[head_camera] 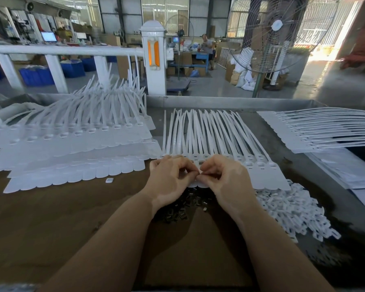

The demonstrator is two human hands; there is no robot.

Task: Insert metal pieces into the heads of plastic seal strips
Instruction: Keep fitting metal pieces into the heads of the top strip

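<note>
A joined row of white plastic seal strips [219,140] lies flat on the table in front of me, tails pointing away, heads near my hands. My left hand [171,180] and my right hand [226,178] meet fingertip to fingertip over the strip heads at the row's near edge. Both have curled fingers pinching something small where they touch; it looks like a metal piece, mostly hidden by the fingers. A heap of small dark metal pieces [183,207] lies just below my wrists.
Stacked strip sheets [72,148] fill the left of the table, and another sheet [325,131] lies at the right. A pile of small white plastic caps [289,211] sits at the right. One loose cap [109,180] lies alone. A fan [276,34] stands beyond the table.
</note>
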